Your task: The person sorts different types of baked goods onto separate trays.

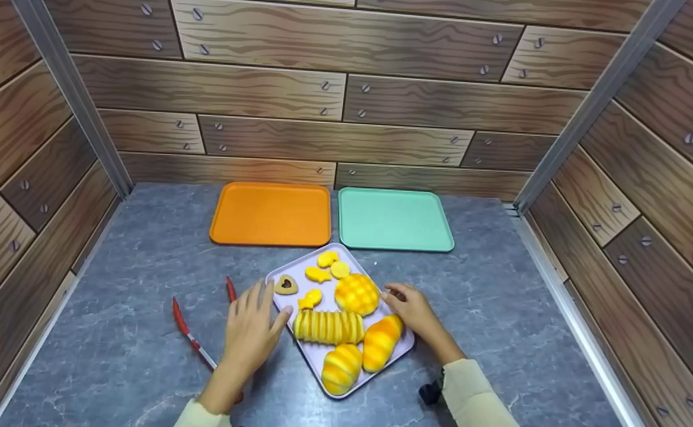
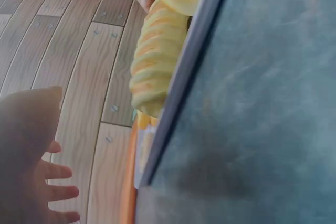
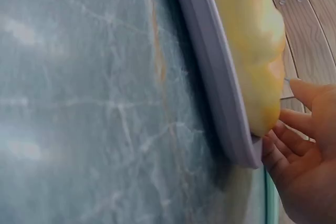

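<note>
A lilac tray (image 1: 346, 385) lies turned at an angle near the front, bearing toy breads and biscuits. On it are a long ridged bread (image 1: 328, 327), a round scored bun (image 1: 356, 295), two croissant-like rolls, (image 1: 382, 342) one on the right, a heart biscuit (image 1: 286, 284) and several small yellow pieces (image 1: 318, 274). My left hand (image 1: 251, 329) hovers at the tray's left edge with fingers spread, holding nothing. Over at the right edge, my right hand (image 1: 411, 308) has relaxed fingers; its fingertips are right at the rim in the right wrist view, thumb apart.
An orange tray (image 1: 271, 213) and a mint-green tray (image 1: 395, 219) stand side by side behind the lilac one. Red-tipped tongs (image 1: 183, 323) lie at the left, partly hidden by my left arm. A small black object (image 1: 430, 392) is beside my right sleeve. Wood-patterned walls (image 1: 275, 89) enclose the table.
</note>
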`<state>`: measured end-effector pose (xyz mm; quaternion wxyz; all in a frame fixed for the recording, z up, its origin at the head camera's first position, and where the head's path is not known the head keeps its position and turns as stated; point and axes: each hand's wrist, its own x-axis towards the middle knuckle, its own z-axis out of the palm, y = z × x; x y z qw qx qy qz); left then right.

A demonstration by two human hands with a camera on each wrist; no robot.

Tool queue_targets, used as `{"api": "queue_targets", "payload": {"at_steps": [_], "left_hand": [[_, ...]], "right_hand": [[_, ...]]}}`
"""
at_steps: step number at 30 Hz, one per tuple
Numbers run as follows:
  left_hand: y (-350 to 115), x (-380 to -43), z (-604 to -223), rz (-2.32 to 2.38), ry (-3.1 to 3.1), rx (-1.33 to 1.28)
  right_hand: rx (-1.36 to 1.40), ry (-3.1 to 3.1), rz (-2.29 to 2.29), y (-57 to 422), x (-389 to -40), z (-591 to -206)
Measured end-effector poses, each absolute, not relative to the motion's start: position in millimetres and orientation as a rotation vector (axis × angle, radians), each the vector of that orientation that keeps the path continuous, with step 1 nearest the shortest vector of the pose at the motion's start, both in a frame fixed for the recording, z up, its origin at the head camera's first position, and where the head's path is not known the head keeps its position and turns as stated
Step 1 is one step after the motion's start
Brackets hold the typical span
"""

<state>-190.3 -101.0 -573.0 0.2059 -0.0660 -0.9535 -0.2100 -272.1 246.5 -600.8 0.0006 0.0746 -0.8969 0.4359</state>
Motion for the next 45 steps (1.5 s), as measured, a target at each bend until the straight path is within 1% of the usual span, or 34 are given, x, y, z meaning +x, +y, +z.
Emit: {"api": "queue_targets", "payload": {"at_steps": [9,16,23,27,32,39,45], "left_hand": [[-119,-160,-587,-0.813,-2.613,0.049],[-128,-141,-600,-0.847,-2.446,0.222],[-137,-128,-601,-1.0,-2.479,0.57],[-138,-126,-603,-1.109,-2.483,0.717],[-134,-126,-610,-1.138,-2.425,0.773],[-130,-120,-617,-1.114,-2.413,0.745],[-130,-123,-618,-1.052,-2.473,0.755]], "right_hand": [[0.164,-2.756,1.538,250,-283,-617],[0.133,-2.74,1.59,252,-287,-622],[0.148,-2.742,1.579,252,-287,-623],[0.142,-2.737,1.587,253,-287,-622],[0.133,-2.728,1.603,253,-287,-623],[0.087,-2.729,1.644,250,-285,-623],[0.092,-2.731,1.637,250,-285,-625]]}}
